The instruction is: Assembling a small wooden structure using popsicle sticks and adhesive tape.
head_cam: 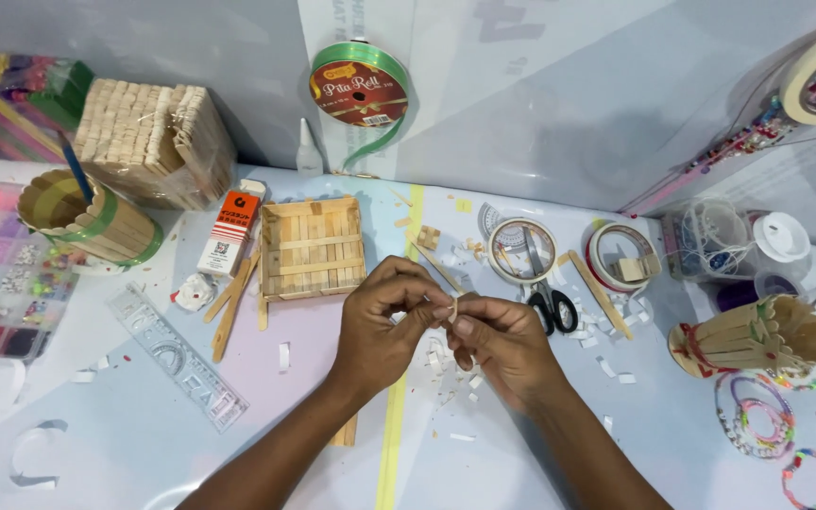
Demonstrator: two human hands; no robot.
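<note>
**Small stick piece pinched over mid-desk**

Both hands meet above the desk (144, 444) middle. The left hand (384, 326) and right hand (502, 345) pinch a small wooden stick piece (452, 304) between fingertips, roughly upright, equally near both. The stick box (312, 247) lies behind, leftward.

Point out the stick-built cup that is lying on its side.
The stick cup at the right, with a red band, lies on its side; the green-banded stick cup at the left stands upright, holding a blue pencil.

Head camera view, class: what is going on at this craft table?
A person's left hand and right hand meet above the table, fingers pinching a small pale wooden piece. Behind them lies a square flat wooden-stick tray. Black-handled scissors rest right of it, among white paper scraps.
</note>
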